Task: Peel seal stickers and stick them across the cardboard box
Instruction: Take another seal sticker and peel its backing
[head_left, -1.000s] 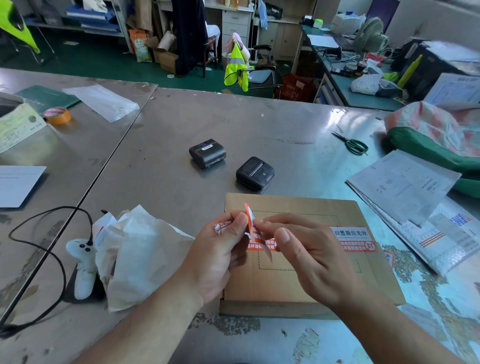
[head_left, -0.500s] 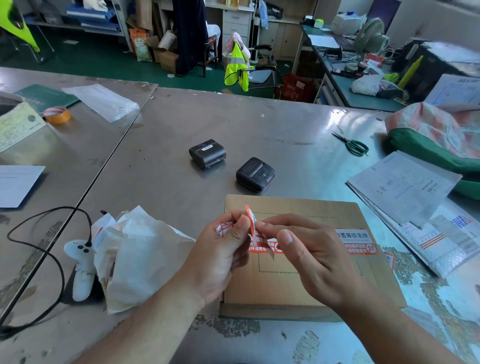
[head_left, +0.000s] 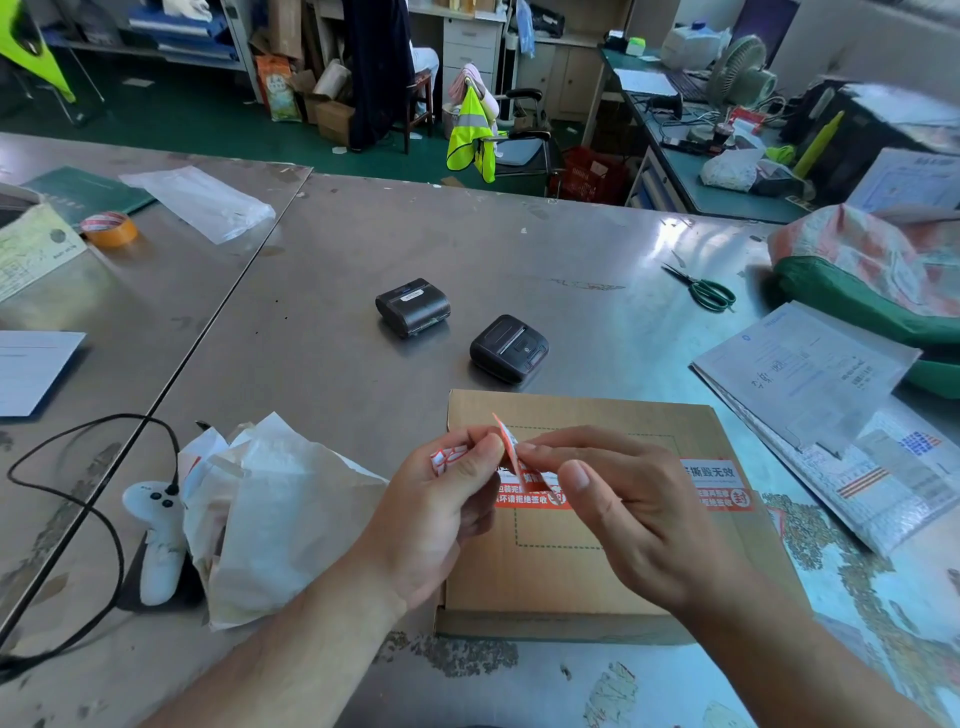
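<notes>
A flat brown cardboard box (head_left: 587, 577) lies on the steel table in front of me. An orange-and-white seal sticker (head_left: 719, 486) is stuck across its top towards the right edge. Above the box I hold a second orange-and-white seal sticker (head_left: 519, 470) between both hands. My left hand (head_left: 441, 512) pinches its left end with thumb and fingers. My right hand (head_left: 634, 512) pinches the raised edge with its fingertips. The middle of this sticker is hidden behind my fingers.
Crumpled white backing paper (head_left: 275, 514) and a white corded handheld device (head_left: 156, 540) lie to the left. Two black portable printers (head_left: 413, 306) (head_left: 509, 348) sit beyond the box. Green scissors (head_left: 706, 291), papers (head_left: 810, 374) and a tape roll (head_left: 109, 228) lie farther out.
Both hands keep pinching the sticker above the box; they have barely shifted, and the sticker's upright edge stays between the fingertips.
</notes>
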